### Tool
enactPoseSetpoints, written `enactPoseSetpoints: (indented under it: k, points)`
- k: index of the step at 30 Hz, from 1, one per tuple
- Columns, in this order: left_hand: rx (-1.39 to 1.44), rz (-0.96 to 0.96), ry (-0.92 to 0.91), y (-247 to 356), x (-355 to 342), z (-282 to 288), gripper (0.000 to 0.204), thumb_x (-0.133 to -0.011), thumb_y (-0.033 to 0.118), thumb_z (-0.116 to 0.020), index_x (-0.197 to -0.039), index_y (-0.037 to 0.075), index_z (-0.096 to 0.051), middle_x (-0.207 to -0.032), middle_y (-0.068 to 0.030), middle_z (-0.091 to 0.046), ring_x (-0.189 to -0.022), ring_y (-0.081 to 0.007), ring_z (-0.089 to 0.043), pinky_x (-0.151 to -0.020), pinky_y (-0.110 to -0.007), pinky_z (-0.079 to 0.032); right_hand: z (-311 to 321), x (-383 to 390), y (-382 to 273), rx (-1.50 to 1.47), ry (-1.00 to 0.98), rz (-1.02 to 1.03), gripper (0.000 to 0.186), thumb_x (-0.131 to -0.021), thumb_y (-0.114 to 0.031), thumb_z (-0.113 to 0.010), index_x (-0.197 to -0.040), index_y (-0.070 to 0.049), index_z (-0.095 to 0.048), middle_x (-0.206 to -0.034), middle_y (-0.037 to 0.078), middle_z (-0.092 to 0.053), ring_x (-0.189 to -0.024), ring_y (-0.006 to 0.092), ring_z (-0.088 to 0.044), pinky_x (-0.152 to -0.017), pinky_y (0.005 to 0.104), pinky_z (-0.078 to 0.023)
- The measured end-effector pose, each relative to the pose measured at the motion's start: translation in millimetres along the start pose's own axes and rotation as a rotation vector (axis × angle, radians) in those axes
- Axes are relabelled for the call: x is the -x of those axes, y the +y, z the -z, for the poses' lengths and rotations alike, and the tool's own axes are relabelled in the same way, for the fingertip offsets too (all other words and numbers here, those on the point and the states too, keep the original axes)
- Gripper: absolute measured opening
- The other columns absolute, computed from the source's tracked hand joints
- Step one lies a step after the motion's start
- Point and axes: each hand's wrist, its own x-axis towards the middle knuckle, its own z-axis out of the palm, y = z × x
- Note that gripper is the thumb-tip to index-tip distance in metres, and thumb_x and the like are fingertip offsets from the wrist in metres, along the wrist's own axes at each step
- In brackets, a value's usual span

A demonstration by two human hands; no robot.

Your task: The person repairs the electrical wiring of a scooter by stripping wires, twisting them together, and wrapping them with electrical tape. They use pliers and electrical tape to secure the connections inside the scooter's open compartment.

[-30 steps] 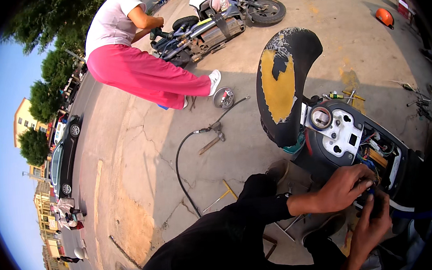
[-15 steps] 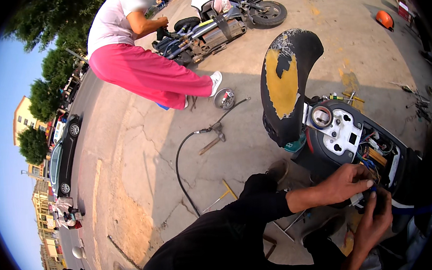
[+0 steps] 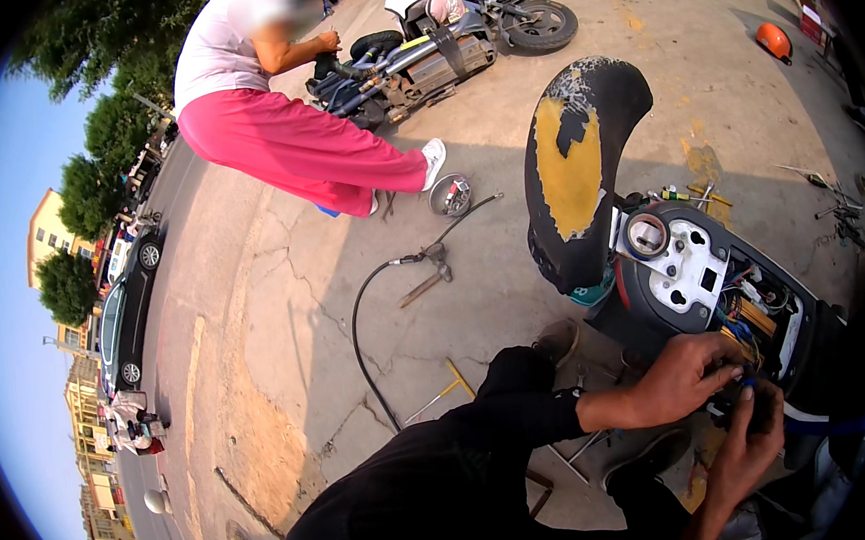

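1. Blue showed first on my feed: a tiny piece (image 3: 748, 382) at the fingertips, over the near edge of the scooter (image 3: 641, 306).
2. I saw the left hand (image 3: 691, 377) curled, its fingers bunched toward the thumb; what, if anything, it gripped I could not tell.
3. I saw the right hand (image 3: 750, 433) pinching the piece with its thumb against curled, partly hidden fingers.
4. Wires (image 3: 731, 305) lay tangled in the scooter's open bay, just past the left hand.
5. Tape (image 3: 647, 256) rested by the white plate's (image 3: 698, 271) edge, beside the torn, raised seat (image 3: 596, 168).
6. On the ground I saw a hammer (image 3: 422, 290) near a hose (image 3: 356, 331).
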Motion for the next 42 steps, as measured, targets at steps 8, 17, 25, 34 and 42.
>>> enactPoseSetpoints:
  k: [8, 17, 25, 34, 42]
  points:
    - [-0.097, -0.169, 0.050, 0, -2, -2, 0.017, -0.091, 0.005, -0.070, -0.105, -0.005, -0.069, -0.098, -0.0202, -0.070, -0.092, -0.0396, -0.070, -0.077, -0.043, -0.055, 0, 2, 3, 0.011, 0.041, -0.033, 0.023, -0.108, -0.011, -0.058, -0.122, 0.007, -0.062, -0.110, 0.011, -0.069, -0.092, 0.0127, -0.065, -0.067, 0.0237, -0.052]
    - [-0.106, -0.160, -0.031, -3, -6, 3, 0.017, -0.096, 0.009, -0.067, -0.105, -0.005, -0.068, -0.098, -0.0199, -0.069, -0.088, -0.0393, -0.068, -0.075, -0.044, -0.053, -3, 1, 3, 0.025, 0.088, -0.025, 0.023, -0.108, -0.014, -0.058, -0.118, 0.007, -0.062, -0.102, 0.010, -0.070, -0.086, 0.0132, -0.066, -0.063, 0.0261, -0.053]
    - [-0.003, 0.044, -0.141, 7, -6, 11, 0.021, -0.097, 0.015, -0.067, -0.101, -0.006, -0.067, -0.093, -0.0209, -0.067, -0.085, -0.0338, -0.067, -0.076, -0.041, -0.052, 9, -7, 9, 0.017, 0.056, -0.064, 0.023, -0.106, -0.018, -0.061, -0.110, 0.004, -0.063, -0.092, 0.008, -0.069, -0.075, 0.0104, -0.063, -0.061, 0.0238, -0.049]
    - [0.314, 0.217, -0.192, -15, 3, -5, 0.019, -0.104, 0.015, -0.067, -0.112, -0.001, -0.060, -0.098, -0.0016, -0.064, -0.087, -0.0074, -0.058, -0.075, -0.026, -0.050, 3, -9, -6, -0.181, 0.100, -0.132, 0.019, -0.102, -0.014, -0.068, -0.109, 0.003, -0.067, -0.090, 0.006, -0.072, -0.070, 0.0098, -0.068, -0.065, 0.0230, -0.053]
    - [0.287, 0.271, -0.188, -14, 4, -8, 0.023, -0.093, 0.009, -0.077, -0.112, -0.001, -0.067, -0.097, -0.0016, -0.068, -0.084, -0.0064, -0.062, -0.075, -0.025, -0.053, 12, -4, -56, -0.046, 0.076, -0.166, 0.022, -0.099, -0.013, -0.069, -0.106, 0.008, -0.069, -0.087, 0.009, -0.075, -0.065, 0.0112, -0.069, -0.058, 0.0243, -0.053]
